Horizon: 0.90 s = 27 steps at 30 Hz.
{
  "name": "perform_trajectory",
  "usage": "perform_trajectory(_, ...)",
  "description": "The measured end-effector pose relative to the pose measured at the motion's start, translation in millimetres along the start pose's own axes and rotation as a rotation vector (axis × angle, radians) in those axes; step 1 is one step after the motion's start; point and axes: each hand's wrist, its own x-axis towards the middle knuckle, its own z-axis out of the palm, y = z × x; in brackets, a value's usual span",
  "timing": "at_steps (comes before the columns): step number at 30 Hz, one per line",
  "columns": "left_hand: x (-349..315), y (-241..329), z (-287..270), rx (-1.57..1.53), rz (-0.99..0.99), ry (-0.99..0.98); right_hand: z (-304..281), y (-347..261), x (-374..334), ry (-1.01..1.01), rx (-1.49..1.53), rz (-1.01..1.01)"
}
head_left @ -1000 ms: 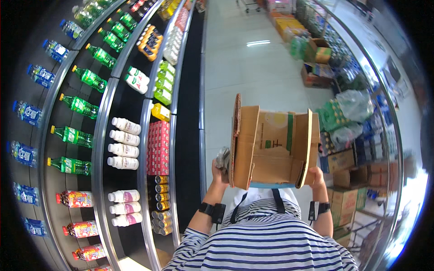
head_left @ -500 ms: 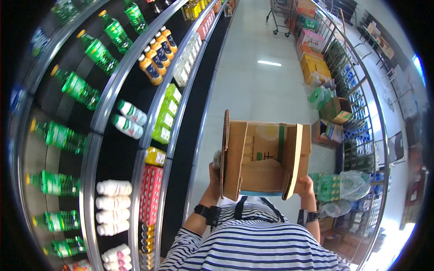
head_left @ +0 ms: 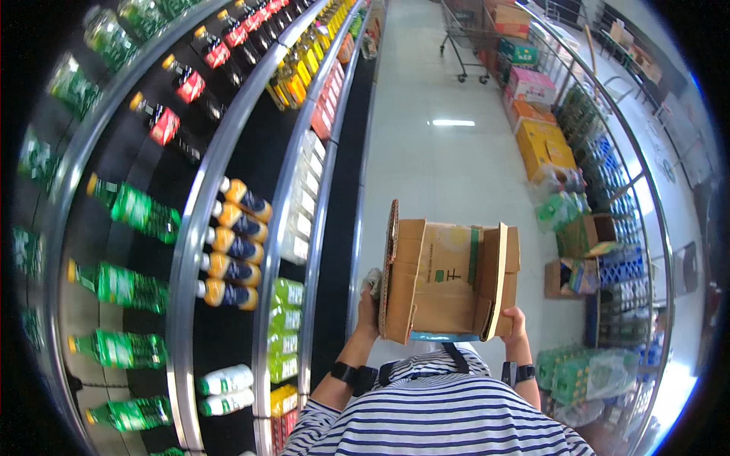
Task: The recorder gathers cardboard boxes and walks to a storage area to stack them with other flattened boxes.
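A brown cardboard box [head_left: 447,304] with its top flaps raised is held in front of my body, and its visible inside looks bare. My left hand [head_left: 368,310] grips its left side, the fingers partly hidden behind the flap. A crumpled greyish-white thing, perhaps a cloth [head_left: 372,280], shows at that hand between it and the box. On the opposite side my right hand [head_left: 515,323] is closed on the box's lower right corner, thumb on the outside. A strip of blue [head_left: 445,337] shows under the box's near edge.
Shelves on the left hold green bottles [head_left: 125,349], dark cola bottles [head_left: 166,125] and orange-drink bottles [head_left: 232,268]. Along the right stand a metal railing [head_left: 646,175], a yellow carton [head_left: 544,144] and shrink-wrapped bottle packs [head_left: 574,372]. A shopping cart [head_left: 465,34] stands far ahead.
I have moved forward along the aisle: shelf goods and the cartons on the right have slid nearer. Both hands keep hold of the box, which sits slightly lower in view.
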Motion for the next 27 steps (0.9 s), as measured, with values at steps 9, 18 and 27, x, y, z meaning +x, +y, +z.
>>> perform_trajectory(9,178,170,82,-0.253,0.187,-0.051,158,-133,276,-0.165,-0.177,0.057)
perform_trajectory(18,472,255,111,-0.225,0.249,-0.027,211,-211,467,-0.077,-0.303,-0.105)
perform_trajectory(27,721,347,345,0.421,-0.017,-0.113,284,-360,577,0.458,-0.122,-0.568)
